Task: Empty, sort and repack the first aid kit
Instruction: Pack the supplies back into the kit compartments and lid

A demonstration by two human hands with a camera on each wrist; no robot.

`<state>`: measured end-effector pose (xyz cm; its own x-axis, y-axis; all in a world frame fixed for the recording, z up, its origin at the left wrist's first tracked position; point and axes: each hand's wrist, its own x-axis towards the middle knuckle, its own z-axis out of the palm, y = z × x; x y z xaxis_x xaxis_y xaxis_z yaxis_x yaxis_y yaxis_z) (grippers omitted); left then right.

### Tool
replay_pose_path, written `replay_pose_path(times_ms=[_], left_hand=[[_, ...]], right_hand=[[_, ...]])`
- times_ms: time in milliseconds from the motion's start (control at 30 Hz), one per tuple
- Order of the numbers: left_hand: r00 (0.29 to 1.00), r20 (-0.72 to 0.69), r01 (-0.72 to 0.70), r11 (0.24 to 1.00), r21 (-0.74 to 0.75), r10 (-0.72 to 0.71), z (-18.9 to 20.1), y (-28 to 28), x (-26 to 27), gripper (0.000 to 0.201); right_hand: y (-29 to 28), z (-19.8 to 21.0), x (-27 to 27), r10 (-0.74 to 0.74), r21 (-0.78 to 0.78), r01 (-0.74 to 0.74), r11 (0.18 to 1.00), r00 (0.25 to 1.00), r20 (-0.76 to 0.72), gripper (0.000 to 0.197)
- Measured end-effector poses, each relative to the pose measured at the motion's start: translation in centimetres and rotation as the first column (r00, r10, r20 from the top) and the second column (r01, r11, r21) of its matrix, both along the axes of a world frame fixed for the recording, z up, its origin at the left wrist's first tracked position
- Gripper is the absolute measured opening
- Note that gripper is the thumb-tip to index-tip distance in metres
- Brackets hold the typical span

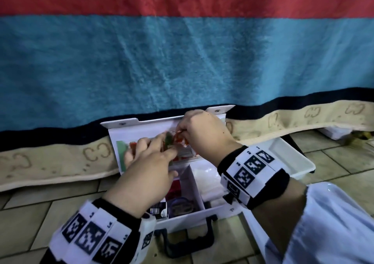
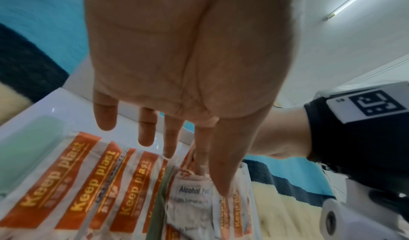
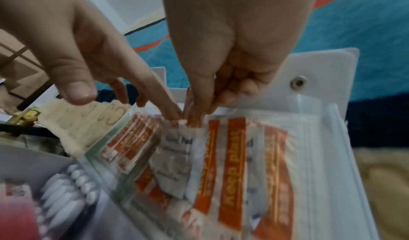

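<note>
First aid kit (image 1: 204, 211): white case, open on tiled floor (image 1: 40, 209), lid (image 1: 129, 134) raised and leaning back against striped blanket (image 1: 182, 61). Black carry handle (image 1: 210, 235) at near edge of kit.

Lid pocket: clear sleeve packed with plaster strips (image 2: 77, 179), orange bands printed "Keep plast", plus alcohol pad sachet (image 2: 192, 200) wedged among them, roughly mid-lid.

Left hand (image 1: 145, 174): over lid pocket, palm down, fingers straight and spread. Index fingertip pushed down behind top edge of alcohol pad; thumb tip lying on front of same sachet. Grip narrow, a light pinch on the sachet top. Other three fingers clear of the strips, hovering above them.

Right hand (image 1: 204, 134): above lid, toward its right half, fingers bunched and pointing down. Fingertips (image 3: 197, 119) meeting at top edge of the strips, immediately right of the alcohol pad, just beside left index finger. Grip narrow, closed on strip tops; exactly which strip, cannot tell (motion blur).

Kit base, below lid: divider wall, left compartment with dark round item and small box, details blurred. Cotton swabs (image 3: 66, 191) visible in base from right wrist view. White tray (image 1: 291, 158) on floor right of kit. Both wrists banded with black-and-white marker cuffs (image 1: 253, 170).
</note>
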<state>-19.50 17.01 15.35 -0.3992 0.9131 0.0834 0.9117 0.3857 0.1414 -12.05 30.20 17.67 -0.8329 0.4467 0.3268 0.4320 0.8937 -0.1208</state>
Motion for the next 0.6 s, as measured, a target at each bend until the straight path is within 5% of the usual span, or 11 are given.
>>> replay_pose_path(times_ms=[267,433,600], left_hand=[[1.0,-0.004,0.0,1.0,0.01,0.0,-0.18,0.08,-0.11,0.043],[1.0,0.003,0.011,1.0,0.004,-0.011,-0.17,-0.06,-0.28,0.052],[1.0,0.001,0.008,1.0,0.0,-0.008,-0.15,-0.06,-0.22,0.053]], right_hand=[[-0.71,0.4,-0.75,0.032,0.174,-0.075,0.982,0.971,0.236,0.023],[0.06,0.23,-0.77,0.025,-0.045,-0.019,0.999,0.993,0.114,0.026],[0.04,0.05,-0.32,0.033,0.078,-0.051,0.996,0.975,0.22,0.024]])
